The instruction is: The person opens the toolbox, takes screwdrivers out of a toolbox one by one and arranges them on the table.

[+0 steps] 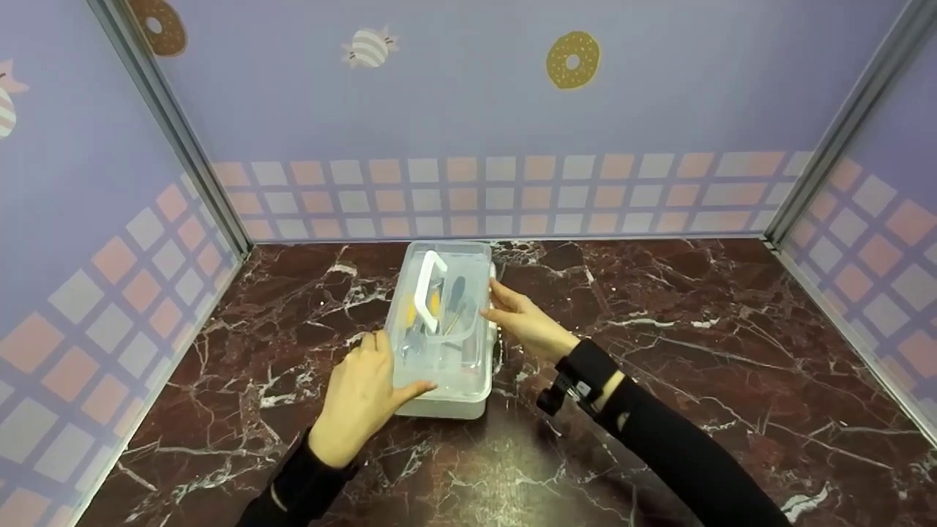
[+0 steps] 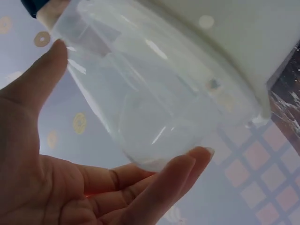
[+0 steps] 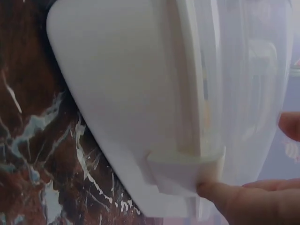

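The long, white-based plastic box (image 1: 439, 408) with a clear, domed lid (image 1: 468, 359) lies between the two hands on the dark red, white-veined marbled table (image 1: 659, 351). Its long axis runs away from the person, the far end leaning slightly to the right hand's side, so each hand meets a long side rather than an end. The left hand (image 1: 362, 395) is nearer the close end, the right hand (image 1: 531, 322) farther along the opposite side.

The left hand is spread about the lid's near corner, fingers along the side, thumb reaching across the top; it looks braced rather than clenched. The right hand is extended, a fingertip touching the edge of the white plastic latch (image 3: 183, 173) and the thumb apart from it by the lid; neither hand encloses anything. Whether the latch is fastened cannot be told.

The white, arched carrying handle (image 1: 422, 293) sits on the lid ahead of the left thumb. Beneath the lid, a yellow item (image 1: 435, 301) and a dark blue-grey item (image 1: 457, 289) are too blurred to identify. The box side behind the left hand is hidden, and both sleeves are cut off at the lower edge of the head view.
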A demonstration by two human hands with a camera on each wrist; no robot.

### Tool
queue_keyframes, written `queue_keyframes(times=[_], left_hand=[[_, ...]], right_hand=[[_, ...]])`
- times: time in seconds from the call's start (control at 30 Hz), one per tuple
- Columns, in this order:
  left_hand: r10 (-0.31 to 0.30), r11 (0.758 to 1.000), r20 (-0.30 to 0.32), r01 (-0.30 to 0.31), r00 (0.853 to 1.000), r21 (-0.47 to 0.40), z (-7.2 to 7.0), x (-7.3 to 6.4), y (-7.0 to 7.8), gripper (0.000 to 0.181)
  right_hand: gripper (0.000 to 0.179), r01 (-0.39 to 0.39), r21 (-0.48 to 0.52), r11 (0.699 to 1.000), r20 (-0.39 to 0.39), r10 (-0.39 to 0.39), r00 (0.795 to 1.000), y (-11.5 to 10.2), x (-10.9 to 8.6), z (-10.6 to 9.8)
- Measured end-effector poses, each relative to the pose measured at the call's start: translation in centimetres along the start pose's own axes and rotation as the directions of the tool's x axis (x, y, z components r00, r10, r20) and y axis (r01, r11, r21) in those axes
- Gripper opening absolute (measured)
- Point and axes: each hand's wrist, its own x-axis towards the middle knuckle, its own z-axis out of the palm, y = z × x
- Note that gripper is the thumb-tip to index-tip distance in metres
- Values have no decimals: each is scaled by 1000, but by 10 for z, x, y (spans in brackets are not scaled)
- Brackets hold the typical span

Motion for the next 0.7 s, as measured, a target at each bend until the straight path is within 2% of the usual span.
queue_keyframes(times=[0.2,0.33,0.43,0.53,0.63,0.7], left_hand=[[10,1000,-21,-10,1000,-22,-6,-3,0,69],[4,995,0,-4,1000,-98,-7,3,-6,66],[5,973,58,8,998,-230,-5,10,-14,71],[18,935,130,30,991,-353,-2,18,-24,80],[33,909,171,41,985,-414,1,23,-34,83],[49,902,176,32,983,-430,2,25,-39,83]], right_hand=[[71,40,3,999,36,-40,999,5,12,1],[70,62,26,998,40,-63,997,8,15,2],[68,75,19,997,26,-75,997,10,15,2],[67,89,5,996,14,-89,996,11,13,4],[67,101,2,995,19,-101,995,11,10,6],[67,109,2,994,22,-109,994,11,9,7]])
